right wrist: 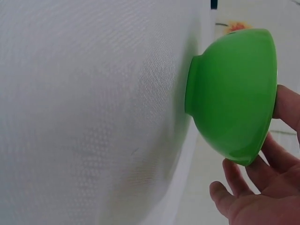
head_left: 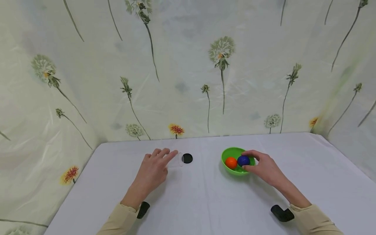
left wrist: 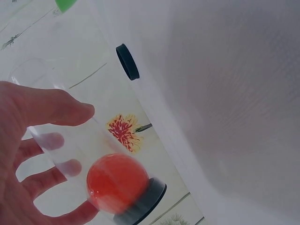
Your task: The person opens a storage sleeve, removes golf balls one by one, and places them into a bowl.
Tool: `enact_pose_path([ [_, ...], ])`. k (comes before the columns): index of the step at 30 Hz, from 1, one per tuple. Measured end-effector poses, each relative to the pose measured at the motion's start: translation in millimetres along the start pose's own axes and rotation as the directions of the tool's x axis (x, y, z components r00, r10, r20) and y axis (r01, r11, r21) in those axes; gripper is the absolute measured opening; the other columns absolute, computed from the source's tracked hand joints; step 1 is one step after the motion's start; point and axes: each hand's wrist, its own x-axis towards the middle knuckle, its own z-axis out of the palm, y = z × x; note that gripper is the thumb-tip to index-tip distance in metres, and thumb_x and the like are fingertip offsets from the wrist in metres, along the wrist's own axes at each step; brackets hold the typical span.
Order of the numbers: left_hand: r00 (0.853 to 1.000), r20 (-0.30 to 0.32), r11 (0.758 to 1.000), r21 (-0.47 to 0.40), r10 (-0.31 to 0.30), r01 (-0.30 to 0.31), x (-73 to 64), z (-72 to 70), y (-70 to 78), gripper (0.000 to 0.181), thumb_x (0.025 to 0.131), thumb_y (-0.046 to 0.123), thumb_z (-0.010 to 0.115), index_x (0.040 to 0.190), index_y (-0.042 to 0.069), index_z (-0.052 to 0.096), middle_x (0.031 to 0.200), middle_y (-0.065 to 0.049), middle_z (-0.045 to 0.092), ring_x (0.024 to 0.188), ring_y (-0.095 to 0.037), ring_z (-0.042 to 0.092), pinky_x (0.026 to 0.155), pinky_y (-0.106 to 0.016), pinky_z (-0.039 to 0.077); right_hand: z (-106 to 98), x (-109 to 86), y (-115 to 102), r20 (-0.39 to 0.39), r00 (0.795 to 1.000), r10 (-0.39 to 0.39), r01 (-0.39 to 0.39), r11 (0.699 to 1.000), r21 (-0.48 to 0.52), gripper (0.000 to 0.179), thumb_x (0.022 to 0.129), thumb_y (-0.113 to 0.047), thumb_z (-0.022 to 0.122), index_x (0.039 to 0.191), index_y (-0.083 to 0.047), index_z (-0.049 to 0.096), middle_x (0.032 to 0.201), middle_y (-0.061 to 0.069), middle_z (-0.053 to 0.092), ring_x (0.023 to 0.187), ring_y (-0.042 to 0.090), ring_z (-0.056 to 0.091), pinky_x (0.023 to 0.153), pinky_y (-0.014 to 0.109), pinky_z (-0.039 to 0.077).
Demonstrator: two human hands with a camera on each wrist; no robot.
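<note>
My left hand (head_left: 154,168) holds a clear tube (left wrist: 77,136) between thumb and fingers. In the left wrist view an orange-red ball (left wrist: 117,183) sits inside it, against the black cap (left wrist: 147,204) at its lower end. From the head view the tube is barely visible. A round black lid (head_left: 187,158) lies on the table just right of that hand. Over the right side of a green bowl (head_left: 235,173), my right hand (head_left: 265,168) pinches a blue ball (head_left: 243,160) between thumb and fingers. Beside it in the bowl rests an orange ball (head_left: 231,163).
A white cloth covers the table (head_left: 188,202). Behind and at the sides hangs a pale curtain (head_left: 182,65) with printed dandelions. Black wrist devices show under both sleeves, the left one (head_left: 143,210) and the right one (head_left: 282,213).
</note>
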Motion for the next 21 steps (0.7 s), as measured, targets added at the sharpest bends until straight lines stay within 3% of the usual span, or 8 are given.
enact_pose_path([
  [21, 0.999, -0.024, 0.999, 0.014, 0.033, -0.032, 2.8, 1.5, 1.9, 0.064, 0.080, -0.002, 0.069, 0.137, 0.023, 0.056, 0.122, 0.000, 0.058, 0.106, -0.022, 0.053, 0.075, -0.045, 0.048, -3, -4.4, -18, -0.038, 0.998, -0.044, 0.046, 0.997, 0.067, 0.044, 0.091, -0.024, 0.072, 0.129, -0.006, 0.061, 0.133, 0.016, 0.057, 0.133, 0.041, 0.038, 0.104, 0.067, 0.026],
])
